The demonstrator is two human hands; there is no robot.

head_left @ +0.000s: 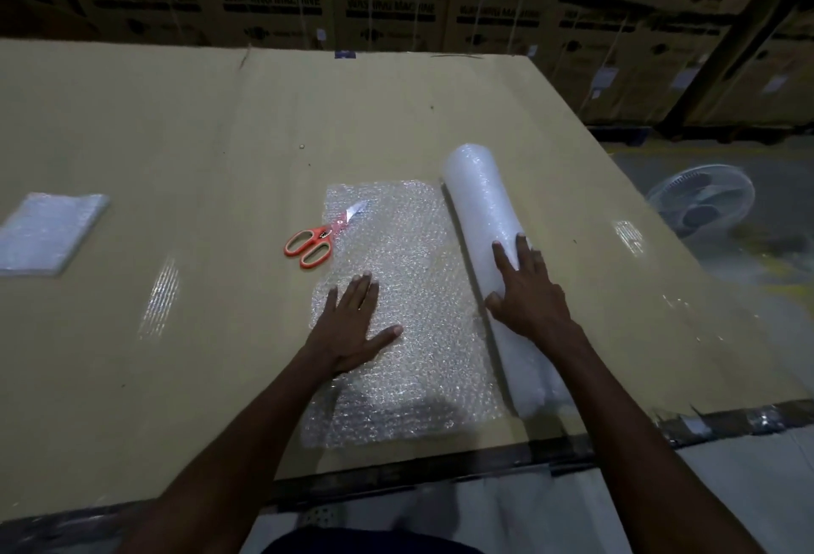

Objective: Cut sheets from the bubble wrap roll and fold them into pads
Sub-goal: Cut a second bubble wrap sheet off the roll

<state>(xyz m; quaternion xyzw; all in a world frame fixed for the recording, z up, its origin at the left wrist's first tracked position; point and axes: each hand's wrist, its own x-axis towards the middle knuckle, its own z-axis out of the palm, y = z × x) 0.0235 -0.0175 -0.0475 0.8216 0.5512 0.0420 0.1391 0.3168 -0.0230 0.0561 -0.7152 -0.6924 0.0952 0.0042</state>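
Cardboard-covered counter (176, 121), stacked cartons behind. Bubble wrap roll (484, 218) lying right of centre, its unrolled sheet (409, 254) spread flat to the left. Folded pad (48, 231) far left. Left hand (352, 324) grip spread flat on sheet; right hand (528, 289) grip spread over roll. Orange-handled scissors (315, 240) at the sheet's left edge.

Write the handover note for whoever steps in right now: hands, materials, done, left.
Left hand: flat, pressing the unrolled bubble wrap sheet.
Right hand: resting on the bubble wrap roll, fingers straight.
Scissors: lying free, blades on the sheet's far left corner.
Done: one folded pad at the table's far left.
Left: the sheet looks still joined to the roll; cut it, then fold.
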